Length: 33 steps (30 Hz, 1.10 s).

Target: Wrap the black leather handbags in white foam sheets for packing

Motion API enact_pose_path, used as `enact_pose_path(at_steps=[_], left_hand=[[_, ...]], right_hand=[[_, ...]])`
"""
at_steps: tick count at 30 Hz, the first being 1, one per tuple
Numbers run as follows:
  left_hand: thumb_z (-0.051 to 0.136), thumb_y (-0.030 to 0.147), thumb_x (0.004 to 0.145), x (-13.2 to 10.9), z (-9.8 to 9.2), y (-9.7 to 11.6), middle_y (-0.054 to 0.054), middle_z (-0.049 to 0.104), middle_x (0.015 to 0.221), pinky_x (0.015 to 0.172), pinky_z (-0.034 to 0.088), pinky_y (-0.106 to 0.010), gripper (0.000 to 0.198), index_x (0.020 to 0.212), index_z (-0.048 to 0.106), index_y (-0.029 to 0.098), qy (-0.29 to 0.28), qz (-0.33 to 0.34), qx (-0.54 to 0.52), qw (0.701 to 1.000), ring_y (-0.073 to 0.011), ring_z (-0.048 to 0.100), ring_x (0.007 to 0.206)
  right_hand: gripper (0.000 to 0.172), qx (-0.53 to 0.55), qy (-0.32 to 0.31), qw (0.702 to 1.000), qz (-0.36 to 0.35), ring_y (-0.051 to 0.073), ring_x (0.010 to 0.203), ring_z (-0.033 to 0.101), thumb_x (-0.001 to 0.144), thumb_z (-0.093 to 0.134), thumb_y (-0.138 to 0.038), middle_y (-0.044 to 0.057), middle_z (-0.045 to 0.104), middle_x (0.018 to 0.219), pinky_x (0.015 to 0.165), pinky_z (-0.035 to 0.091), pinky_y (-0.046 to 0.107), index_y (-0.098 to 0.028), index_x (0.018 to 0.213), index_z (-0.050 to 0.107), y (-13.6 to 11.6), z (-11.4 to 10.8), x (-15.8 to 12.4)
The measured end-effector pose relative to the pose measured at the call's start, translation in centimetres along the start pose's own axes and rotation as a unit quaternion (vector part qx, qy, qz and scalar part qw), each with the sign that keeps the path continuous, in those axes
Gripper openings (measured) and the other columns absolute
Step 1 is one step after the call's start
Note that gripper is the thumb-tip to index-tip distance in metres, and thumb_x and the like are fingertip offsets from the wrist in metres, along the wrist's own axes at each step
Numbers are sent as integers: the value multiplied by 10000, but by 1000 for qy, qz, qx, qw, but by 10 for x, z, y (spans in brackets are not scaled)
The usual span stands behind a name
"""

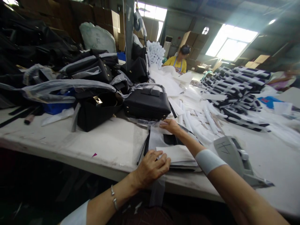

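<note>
My left hand (151, 167) rests near the table's front edge, fingers curled down onto a stack of white paper sheets (179, 154). My right hand (170, 125) reaches farther out, fingers laid flat on clear plastic wrap (150, 123) just in front of a black handbag (147, 103). A second black handbag with a gold clasp (96, 109) stands to the left of it. My right wrist wears a white band; my left wrist carries a bracelet.
A grey tape dispenser (236, 159) sits at the right by my forearm. White paper rolls (199, 118) lie scattered beyond. Black-and-white striped bags (236, 87) pile at the right, wrapped black bags (70, 68) at the left. A person in yellow (179, 62) works at the far end.
</note>
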<state>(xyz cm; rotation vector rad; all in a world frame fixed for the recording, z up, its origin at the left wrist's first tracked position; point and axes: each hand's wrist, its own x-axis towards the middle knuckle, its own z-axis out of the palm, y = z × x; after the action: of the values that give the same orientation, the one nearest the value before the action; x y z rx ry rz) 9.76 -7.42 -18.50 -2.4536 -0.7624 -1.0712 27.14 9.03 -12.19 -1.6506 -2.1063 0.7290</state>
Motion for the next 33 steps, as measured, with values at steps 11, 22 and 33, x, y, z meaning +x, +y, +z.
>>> enact_pose_path(at_steps=[11,22,33], left_hand=[[516,168,970,-3,-2,2,-64,655,1210,900,490,-343,255,1200,623,192,-3,-7,-1,1000,-193,601,1089],[533,174,964,-6,1,2,-59,670,1201,912,482,-367,256,1201,629,192,3,-11,-9,1000,-199,604,1068],[548,188,961,-5,2,3,-48,671,1187,891,476,-353,254,1207,611,199,0,-23,-13,1000,-185,608,1067]], right_hand=[[380,-101,34,994,-19,205,695,651,778,693,-586,29,711,722,670,484,311,-215,827,758,-21,-63,-35],[428,-74,-157,983,57,189,759,655,572,868,-446,15,726,847,634,451,249,-211,902,732,3,11,-18],[240,-143,40,989,-14,228,877,639,927,548,-416,67,705,903,793,442,322,-219,905,683,-37,6,-57]])
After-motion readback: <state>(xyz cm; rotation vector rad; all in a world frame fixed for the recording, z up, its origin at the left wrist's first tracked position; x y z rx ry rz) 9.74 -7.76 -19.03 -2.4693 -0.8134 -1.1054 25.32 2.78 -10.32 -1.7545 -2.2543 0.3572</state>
